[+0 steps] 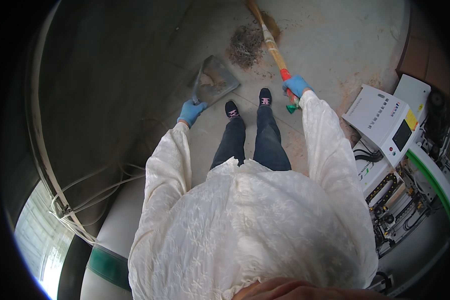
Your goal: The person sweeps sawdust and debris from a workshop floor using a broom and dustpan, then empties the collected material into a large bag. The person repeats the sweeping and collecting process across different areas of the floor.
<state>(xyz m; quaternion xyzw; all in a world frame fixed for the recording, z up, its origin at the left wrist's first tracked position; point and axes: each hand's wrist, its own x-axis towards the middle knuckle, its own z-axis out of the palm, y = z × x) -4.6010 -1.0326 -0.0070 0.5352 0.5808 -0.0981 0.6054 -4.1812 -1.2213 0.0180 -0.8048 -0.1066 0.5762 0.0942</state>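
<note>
My left hand (191, 111), in a blue glove, is closed around the handle of a grey dustpan (227, 86). The pan lies near the floor ahead of my left foot, with some brownish dust in it. My right hand (297, 86), gloved in blue too, grips a broom (274, 50) by the red-wrapped upper part of its handle, and a green end sticks out below the fist. From there the broom slants forward and left to the top of the view. Beside it is a dark pile of shavings and dust (245, 47) on the floor.
At the right stands a white and grey machine (383, 117) with a small screen, black cables and a green stripe. Behind it are brown boxes (419, 56). Pale hoses (102, 192) run along the left. Reddish dust (357, 82) is scattered over the concrete floor.
</note>
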